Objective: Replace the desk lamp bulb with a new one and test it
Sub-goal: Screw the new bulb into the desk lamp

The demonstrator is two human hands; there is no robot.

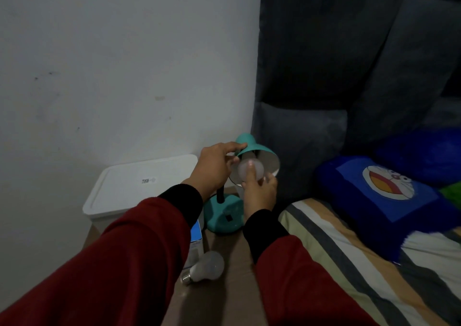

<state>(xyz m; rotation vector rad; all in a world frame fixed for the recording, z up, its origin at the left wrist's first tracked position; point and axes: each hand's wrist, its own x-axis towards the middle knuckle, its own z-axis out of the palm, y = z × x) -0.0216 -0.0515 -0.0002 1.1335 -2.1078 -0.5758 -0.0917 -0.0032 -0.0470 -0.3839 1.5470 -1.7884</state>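
Observation:
A teal desk lamp stands on a brown surface, its base (224, 216) low and its shade (252, 146) tilted toward me. My left hand (215, 169) grips the rim and neck of the shade. My right hand (259, 191) holds a white bulb (250, 172) at the mouth of the shade, fingers wrapped around it. Whether the bulb sits in the socket is hidden. A second white bulb (204, 267) lies on its side on the surface near me, metal screw base pointing left. The room is dim and the lamp is unlit.
A white lidded box (139, 183) stands left of the lamp against the wall. A blue and white carton (195, 241) lies beside the loose bulb. To the right are a striped bed sheet (349, 251), a blue cartoon pillow (384, 191) and dark grey cushions (311, 136).

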